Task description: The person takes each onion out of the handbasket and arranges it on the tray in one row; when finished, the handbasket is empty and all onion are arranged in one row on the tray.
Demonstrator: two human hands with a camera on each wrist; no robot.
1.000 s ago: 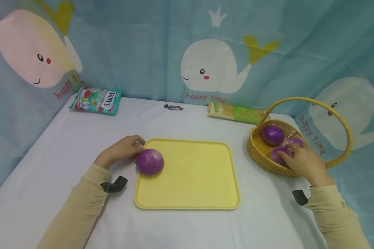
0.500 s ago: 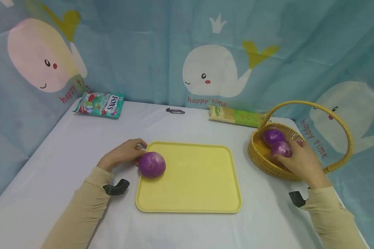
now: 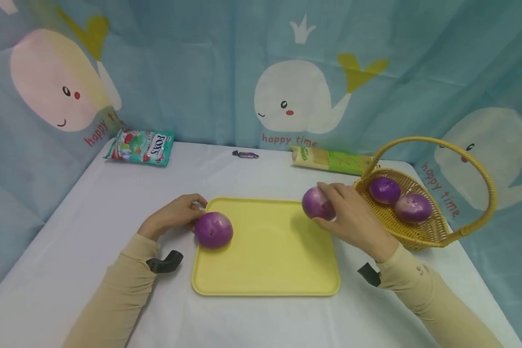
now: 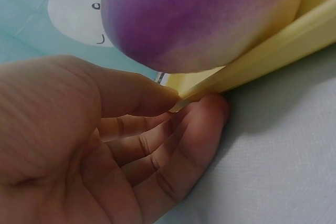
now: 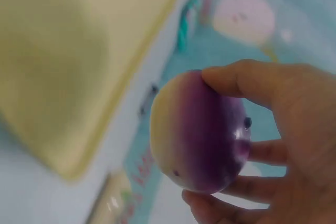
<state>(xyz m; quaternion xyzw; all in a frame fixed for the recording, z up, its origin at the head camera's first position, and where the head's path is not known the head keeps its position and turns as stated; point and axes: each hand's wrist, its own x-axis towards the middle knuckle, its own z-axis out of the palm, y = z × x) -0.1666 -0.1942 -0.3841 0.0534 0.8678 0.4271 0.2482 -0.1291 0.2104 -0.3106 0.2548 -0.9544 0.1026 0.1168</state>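
Observation:
My left hand (image 3: 176,215) pinches the upper left edge of a yellow tray (image 3: 269,261) between thumb and fingers. Close by that corner sits a large round purple-and-cream vegetable (image 3: 213,230), like a turnip; in the left wrist view its underside (image 4: 205,51) fades to cream just above the rim. My right hand (image 3: 352,217) holds a smaller turnip-like vegetable (image 3: 316,203) over the tray's upper right corner. The right wrist view shows thumb and fingertips gripping the purple end of this smaller vegetable (image 5: 202,129), its cream end facing outward.
At the right stands a yellow wicker basket (image 3: 417,241) with a tall handle, holding two more purple vegetables (image 3: 412,209). Along the back lie a teal FOX'S bag (image 3: 141,146), a small wrapped candy (image 3: 246,154) and a long green-and-yellow packet (image 3: 330,161), before a blue whale-print curtain.
My right hand has gripped a small purple vegetable in the basket, lifted it out and carried it left over the tray. The left hand stays at the tray's edge.

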